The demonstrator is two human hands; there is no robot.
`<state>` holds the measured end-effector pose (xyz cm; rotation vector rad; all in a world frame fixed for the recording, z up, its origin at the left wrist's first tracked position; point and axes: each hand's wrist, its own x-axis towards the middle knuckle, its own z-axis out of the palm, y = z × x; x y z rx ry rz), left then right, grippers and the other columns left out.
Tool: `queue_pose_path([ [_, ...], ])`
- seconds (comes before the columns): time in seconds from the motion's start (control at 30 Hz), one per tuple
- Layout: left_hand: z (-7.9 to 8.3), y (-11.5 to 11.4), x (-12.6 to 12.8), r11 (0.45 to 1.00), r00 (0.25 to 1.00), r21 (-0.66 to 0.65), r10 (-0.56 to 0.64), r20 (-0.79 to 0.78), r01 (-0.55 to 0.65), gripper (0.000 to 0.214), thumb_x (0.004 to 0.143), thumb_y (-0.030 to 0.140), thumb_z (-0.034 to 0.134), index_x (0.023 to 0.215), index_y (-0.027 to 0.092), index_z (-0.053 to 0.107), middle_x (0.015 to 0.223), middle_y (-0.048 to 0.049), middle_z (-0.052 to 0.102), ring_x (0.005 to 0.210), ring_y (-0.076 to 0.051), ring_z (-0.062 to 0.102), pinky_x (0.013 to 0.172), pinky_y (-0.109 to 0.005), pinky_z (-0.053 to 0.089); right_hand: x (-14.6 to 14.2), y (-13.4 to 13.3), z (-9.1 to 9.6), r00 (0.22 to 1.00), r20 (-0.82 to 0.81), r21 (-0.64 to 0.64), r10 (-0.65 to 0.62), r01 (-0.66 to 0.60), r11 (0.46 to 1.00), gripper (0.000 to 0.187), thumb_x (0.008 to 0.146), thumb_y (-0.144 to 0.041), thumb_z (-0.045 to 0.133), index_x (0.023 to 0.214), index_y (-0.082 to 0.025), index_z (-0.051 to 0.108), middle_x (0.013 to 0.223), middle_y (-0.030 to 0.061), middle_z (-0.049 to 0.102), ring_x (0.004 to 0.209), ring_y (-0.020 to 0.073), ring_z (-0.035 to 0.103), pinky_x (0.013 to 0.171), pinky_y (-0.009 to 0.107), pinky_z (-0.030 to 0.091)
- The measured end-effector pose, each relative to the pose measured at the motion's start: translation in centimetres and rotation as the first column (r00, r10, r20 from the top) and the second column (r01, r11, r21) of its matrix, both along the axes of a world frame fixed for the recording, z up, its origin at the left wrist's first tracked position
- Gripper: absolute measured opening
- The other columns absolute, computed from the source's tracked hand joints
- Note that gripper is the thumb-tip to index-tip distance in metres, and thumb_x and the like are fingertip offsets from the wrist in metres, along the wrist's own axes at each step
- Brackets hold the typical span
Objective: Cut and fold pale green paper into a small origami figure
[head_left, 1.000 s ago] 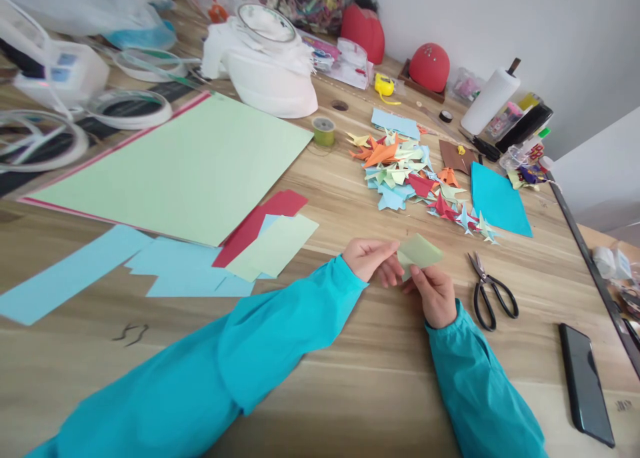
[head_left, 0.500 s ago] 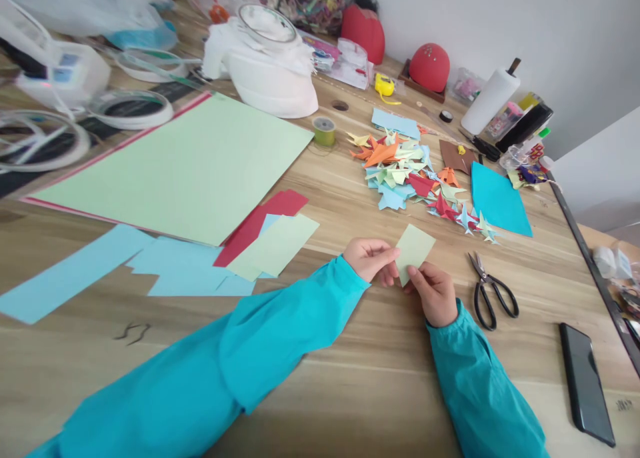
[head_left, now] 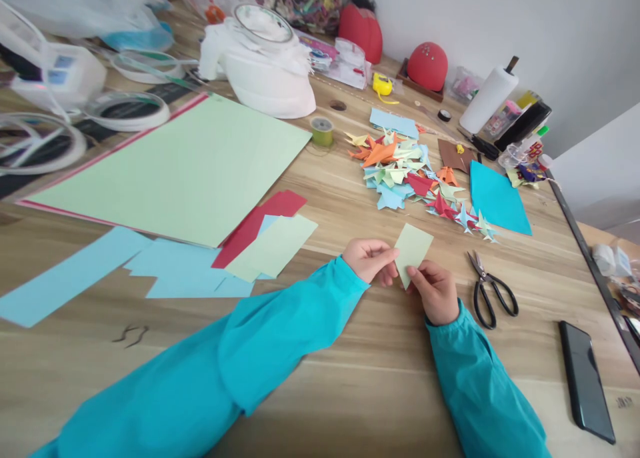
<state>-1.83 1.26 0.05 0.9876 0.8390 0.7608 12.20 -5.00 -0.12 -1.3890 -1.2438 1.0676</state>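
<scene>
Between my two hands is a small pale green rectangle of paper [head_left: 415,246], tilted above the wooden table. My left hand [head_left: 369,259] pinches its left edge with thumb and fingers. At the lower edge my right hand [head_left: 434,290] grips it, thumb on top and fingers behind. Just right of that hand lie black-handled scissors [head_left: 486,288], blades partly apart and pointing away. Beyond the paper spreads a heap of folded paper shapes [head_left: 400,171] in orange, green, blue and red.
Left of my hands lie pale green paper pieces [head_left: 275,248], a red strip [head_left: 250,235] and blue strips [head_left: 75,271]. Large green sheets [head_left: 175,171] lie behind them. A phone [head_left: 586,381] rests at right, a turquoise paper square [head_left: 500,198] at the back right, a thread spool [head_left: 322,132] mid-table.
The view has shifted very slightly. Both hands keep the same hold on the green paper, with hardly any movement.
</scene>
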Motion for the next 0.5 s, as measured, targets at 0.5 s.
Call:
queue_pose_path([
  [0.5, -0.40, -0.01, 0.18, 0.996, 0.998, 0.071, -0.046, -0.048, 0.050, 0.033, 0.063, 0.040, 0.065, 0.048, 0.012, 0.054, 0.038, 0.0013, 0.054, 0.029, -0.007, 0.047, 0.031, -0.018, 0.038, -0.06, -0.02, -0.25, 0.999, -0.034, 0.000, -0.040, 0.040, 0.999, 0.017, 0.071, -0.031, 0.063, 0.063, -0.017, 0.059, 0.050, -0.0021, 0.057, 0.043, 0.0091, 0.049, 0.043, 0.022, 0.040],
])
